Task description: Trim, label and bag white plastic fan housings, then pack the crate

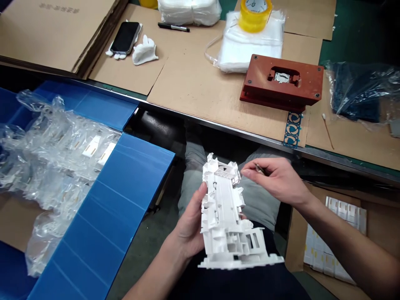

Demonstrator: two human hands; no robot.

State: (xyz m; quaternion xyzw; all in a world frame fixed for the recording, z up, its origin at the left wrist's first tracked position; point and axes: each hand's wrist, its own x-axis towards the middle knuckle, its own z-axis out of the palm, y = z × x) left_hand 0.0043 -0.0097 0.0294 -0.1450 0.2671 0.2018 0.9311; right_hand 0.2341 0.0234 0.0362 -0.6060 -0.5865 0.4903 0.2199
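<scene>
My left hand [189,225] grips a white moulded plastic part [226,216] from its left side and holds it upright over my lap. My right hand [276,180] is closed in a pinch on a thin dark metal tool [258,168], whose tip sits at the upper right corner of the part. The palm side of the left hand's fingers is hidden behind the part.
A red-brown fixture block [283,83] sits on the cardboard-covered bench [193,87], with a yellow tape roll [254,14], white bags, a phone [125,37], a pen and a cotton swab [327,130]. A blue bin [115,200] with bagged white parts is at left; a carton of parts [337,233] at right.
</scene>
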